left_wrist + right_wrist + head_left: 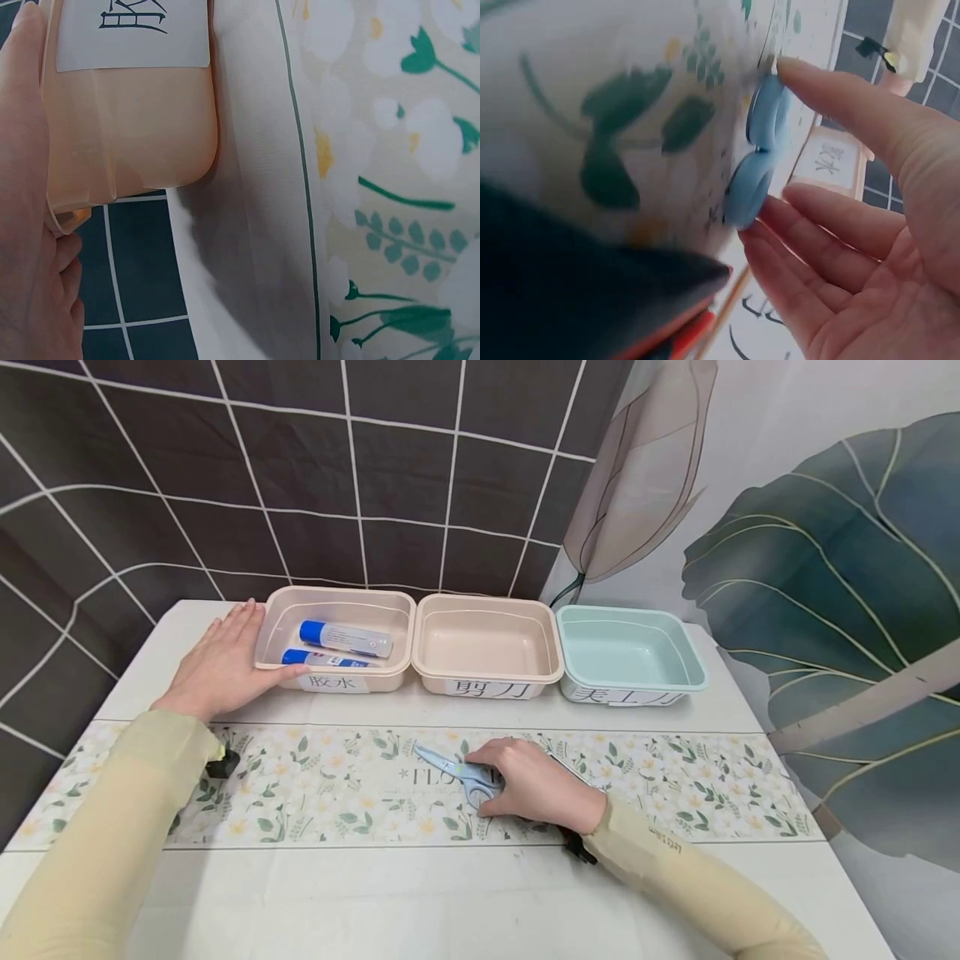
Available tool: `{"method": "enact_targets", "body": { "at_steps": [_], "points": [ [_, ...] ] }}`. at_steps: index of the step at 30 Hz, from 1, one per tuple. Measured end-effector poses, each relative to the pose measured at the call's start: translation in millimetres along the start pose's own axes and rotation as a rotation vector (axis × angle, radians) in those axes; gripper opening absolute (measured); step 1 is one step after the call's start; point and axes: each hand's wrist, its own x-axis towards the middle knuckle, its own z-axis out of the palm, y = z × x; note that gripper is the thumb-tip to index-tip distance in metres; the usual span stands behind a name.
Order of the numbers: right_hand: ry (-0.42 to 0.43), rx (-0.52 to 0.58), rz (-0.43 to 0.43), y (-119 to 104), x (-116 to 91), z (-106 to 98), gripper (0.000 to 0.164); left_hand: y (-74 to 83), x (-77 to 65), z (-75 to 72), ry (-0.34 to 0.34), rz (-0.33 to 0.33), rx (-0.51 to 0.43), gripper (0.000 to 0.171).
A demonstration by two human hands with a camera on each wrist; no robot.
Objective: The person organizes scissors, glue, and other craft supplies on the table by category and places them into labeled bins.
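My left hand (225,664) rests against the left end of a beige bin (390,681), fingers straight along its side and thumb by the front label. Two blue-capped glue bottles (352,639) lie inside. In the left wrist view the hand (26,187) runs along the bin (142,127). On the floral strip lie light-blue scissors (442,762), blades towards the upper left. My right hand (536,785) pinches their handles; in the right wrist view the thumb is at one handle loop (766,112) and fingertips are at the other. The palm side hides part of the handles in the head view.
A second beige bin (487,672) and a mint-green bin (637,681) stand to the right, both labelled in front. A dark, red-edged object (615,292) lies close to my right hand. Dark gridded cloth (300,468) hangs behind the table.
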Motion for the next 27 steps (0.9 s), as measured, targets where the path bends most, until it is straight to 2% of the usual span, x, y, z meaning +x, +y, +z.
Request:
{"method": "enact_targets", "body": {
  "at_steps": [6, 16, 27],
  "points": [
    [-0.003, -0.05, 0.017, 0.0, 1.0, -1.1, 0.064, 1.5, -0.9, -1.0, 0.007, 0.005, -0.003, 0.119],
    [-0.043, -0.067, 0.078, -2.2, 4.8, -2.2, 0.058, 1.1, -2.0, -0.9, 0.004, 0.009, -0.01, 0.119],
    [-0.068, -0.102, 0.062, -5.4, 6.6, -4.6, 0.058, 0.5, -2.0, -0.3, -0.006, 0.015, -0.008, 0.118]
  ]
}}
